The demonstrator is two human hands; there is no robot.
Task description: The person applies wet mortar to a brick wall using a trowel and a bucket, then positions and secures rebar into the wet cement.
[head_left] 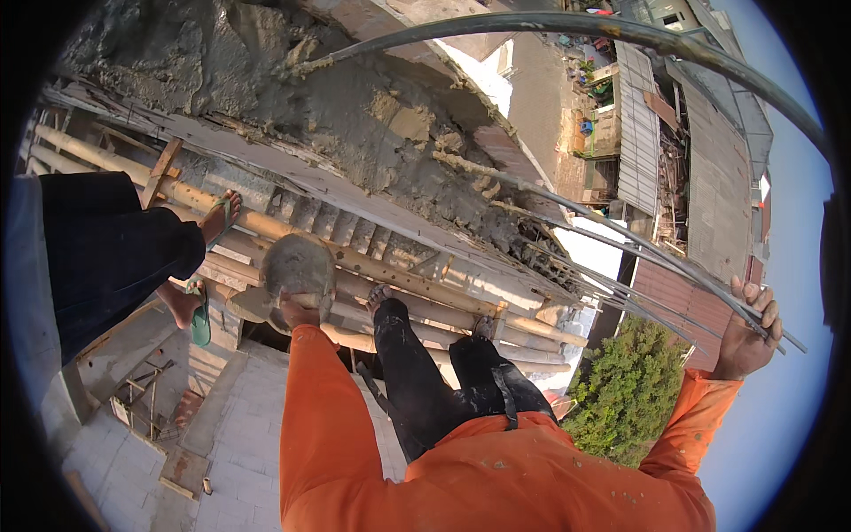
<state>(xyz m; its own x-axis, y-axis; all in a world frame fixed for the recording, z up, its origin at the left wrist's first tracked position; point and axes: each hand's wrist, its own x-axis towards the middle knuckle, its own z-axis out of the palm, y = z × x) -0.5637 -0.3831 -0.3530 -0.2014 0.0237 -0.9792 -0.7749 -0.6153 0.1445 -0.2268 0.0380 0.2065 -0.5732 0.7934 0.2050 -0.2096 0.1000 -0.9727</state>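
Observation:
Low on the left, my left hand (299, 310) is closed at the near edge of a round grey bucket (299, 266), which is full of or caked with mortar. Its fingers are partly hidden. Another rounded grey thing (252, 305) shows beside that hand, its kind unclear. Out to the right, my right hand (749, 332) is raised and wrapped around thin steel reinforcing bars (656, 244), near their free ends. These bars run out of the formwork trough, where wet grey mortar (341, 111) lies lumpy and uneven.
My feet stand on bamboo poles (434, 310) high above a pale block floor (239, 452). At left stands another person in dark trousers (115, 230) and green sandals (202, 315). A thick bent bar (567, 22) arches overhead. Roofs (718, 168) and a tree (625, 381) lie below.

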